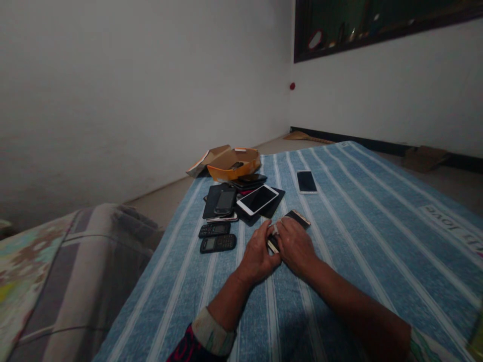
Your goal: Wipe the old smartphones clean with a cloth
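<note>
My left hand (258, 254) is closed round the near end of a dark phone (272, 245) with a pale gold edge. My right hand (296, 245) bends over the same phone from the other side, its fingers curled and meeting the left fingertips. A small whitish bit (274, 229) shows between the fingers; its kind cannot be made out. Past the right knuckles a dark, gold-edged piece (300, 219) sticks out; whether it belongs to the held phone is hidden. Just beyond lies a white phone (258, 199) with a black screen, tilted on dark flat pieces.
Two keypad phones (218, 243) lie at the left, below a black touchscreen phone (225, 201). More dark phones (247, 180) are piled before an open orange box (234, 170). Another white phone (307, 182) rests farther right on the striped blue cloth (362, 241).
</note>
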Demonstrator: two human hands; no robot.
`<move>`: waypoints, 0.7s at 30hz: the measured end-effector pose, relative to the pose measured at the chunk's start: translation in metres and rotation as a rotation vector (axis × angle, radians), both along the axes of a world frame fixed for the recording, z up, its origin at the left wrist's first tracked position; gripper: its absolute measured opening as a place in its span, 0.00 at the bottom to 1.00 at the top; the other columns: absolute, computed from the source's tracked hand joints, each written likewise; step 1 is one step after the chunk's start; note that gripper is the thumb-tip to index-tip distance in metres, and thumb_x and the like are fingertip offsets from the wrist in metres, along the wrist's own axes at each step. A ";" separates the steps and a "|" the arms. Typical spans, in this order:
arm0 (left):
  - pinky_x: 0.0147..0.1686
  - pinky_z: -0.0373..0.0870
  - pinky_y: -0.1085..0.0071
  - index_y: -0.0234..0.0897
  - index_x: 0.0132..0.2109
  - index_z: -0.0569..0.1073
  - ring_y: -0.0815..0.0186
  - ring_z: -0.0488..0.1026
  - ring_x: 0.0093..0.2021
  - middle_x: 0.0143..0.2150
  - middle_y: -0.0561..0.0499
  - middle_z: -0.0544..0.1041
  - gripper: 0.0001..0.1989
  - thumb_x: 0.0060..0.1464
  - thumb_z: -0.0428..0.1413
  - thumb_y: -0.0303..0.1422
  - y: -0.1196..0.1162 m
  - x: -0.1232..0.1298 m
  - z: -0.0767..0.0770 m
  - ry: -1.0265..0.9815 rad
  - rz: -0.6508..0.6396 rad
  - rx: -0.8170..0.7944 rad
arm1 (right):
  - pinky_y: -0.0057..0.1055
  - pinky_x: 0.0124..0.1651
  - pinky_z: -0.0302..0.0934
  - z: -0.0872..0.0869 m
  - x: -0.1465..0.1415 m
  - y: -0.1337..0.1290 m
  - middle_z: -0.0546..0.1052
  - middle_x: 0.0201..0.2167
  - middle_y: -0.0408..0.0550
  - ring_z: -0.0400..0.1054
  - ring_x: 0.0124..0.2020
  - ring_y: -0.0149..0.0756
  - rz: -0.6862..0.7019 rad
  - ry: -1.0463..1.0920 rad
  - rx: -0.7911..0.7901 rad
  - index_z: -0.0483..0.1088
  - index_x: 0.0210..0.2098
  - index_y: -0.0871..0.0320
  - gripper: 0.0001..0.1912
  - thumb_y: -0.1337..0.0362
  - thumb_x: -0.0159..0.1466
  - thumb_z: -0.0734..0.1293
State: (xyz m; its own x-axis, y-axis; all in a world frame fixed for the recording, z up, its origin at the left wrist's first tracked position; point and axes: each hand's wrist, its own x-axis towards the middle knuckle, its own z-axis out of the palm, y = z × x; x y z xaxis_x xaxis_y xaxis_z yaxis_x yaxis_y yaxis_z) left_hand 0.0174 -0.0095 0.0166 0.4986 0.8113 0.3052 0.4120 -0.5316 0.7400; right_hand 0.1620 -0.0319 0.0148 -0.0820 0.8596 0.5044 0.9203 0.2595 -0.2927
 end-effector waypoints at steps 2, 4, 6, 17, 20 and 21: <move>0.58 0.66 0.52 0.36 0.67 0.54 0.49 0.68 0.59 0.59 0.40 0.71 0.44 0.43 0.61 0.25 0.000 0.000 0.002 0.002 -0.006 -0.009 | 0.41 0.52 0.61 0.000 0.003 0.002 0.73 0.42 0.58 0.64 0.49 0.48 0.007 0.010 -0.015 0.70 0.41 0.61 0.11 0.76 0.64 0.59; 0.58 0.66 0.51 0.36 0.67 0.53 0.49 0.69 0.59 0.59 0.40 0.72 0.44 0.44 0.61 0.26 -0.001 0.001 0.003 0.004 -0.005 -0.008 | 0.39 0.53 0.60 0.003 0.007 0.003 0.73 0.42 0.56 0.65 0.49 0.45 0.026 0.038 -0.038 0.71 0.40 0.60 0.13 0.77 0.62 0.59; 0.58 0.66 0.51 0.37 0.67 0.54 0.50 0.69 0.58 0.59 0.41 0.72 0.44 0.44 0.61 0.26 -0.001 0.000 0.003 -0.003 -0.006 -0.001 | 0.38 0.55 0.59 0.006 0.011 0.003 0.74 0.43 0.54 0.65 0.49 0.44 0.041 0.061 -0.058 0.71 0.41 0.59 0.14 0.77 0.61 0.59; 0.61 0.62 0.48 0.34 0.66 0.55 0.46 0.65 0.61 0.62 0.36 0.67 0.43 0.43 0.62 0.27 0.001 -0.003 -0.003 0.016 -0.009 0.051 | 0.41 0.56 0.60 -0.002 0.032 0.011 0.75 0.44 0.55 0.66 0.52 0.45 0.051 0.085 -0.051 0.72 0.44 0.60 0.17 0.79 0.62 0.58; 0.60 0.63 0.48 0.34 0.66 0.55 0.46 0.66 0.61 0.61 0.35 0.67 0.43 0.43 0.61 0.27 0.002 -0.002 -0.004 0.042 -0.002 0.060 | 0.40 0.55 0.62 -0.001 0.024 0.005 0.75 0.45 0.56 0.67 0.51 0.43 0.153 0.139 -0.032 0.73 0.43 0.60 0.16 0.78 0.63 0.58; 0.60 0.63 0.48 0.34 0.66 0.55 0.46 0.66 0.61 0.61 0.35 0.67 0.43 0.43 0.61 0.28 0.002 -0.002 -0.004 0.051 -0.002 0.066 | 0.39 0.54 0.63 0.000 0.019 0.002 0.74 0.46 0.56 0.66 0.52 0.43 0.207 0.154 -0.028 0.73 0.44 0.60 0.16 0.78 0.64 0.58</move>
State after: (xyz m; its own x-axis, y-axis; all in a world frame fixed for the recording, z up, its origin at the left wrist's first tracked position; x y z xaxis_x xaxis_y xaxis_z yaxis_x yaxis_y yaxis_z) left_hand 0.0153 -0.0078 0.0123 0.5167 0.7892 0.3319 0.4471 -0.5793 0.6815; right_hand 0.1815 -0.0299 0.0147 -0.1815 0.8464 0.5007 0.7928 0.4271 -0.4347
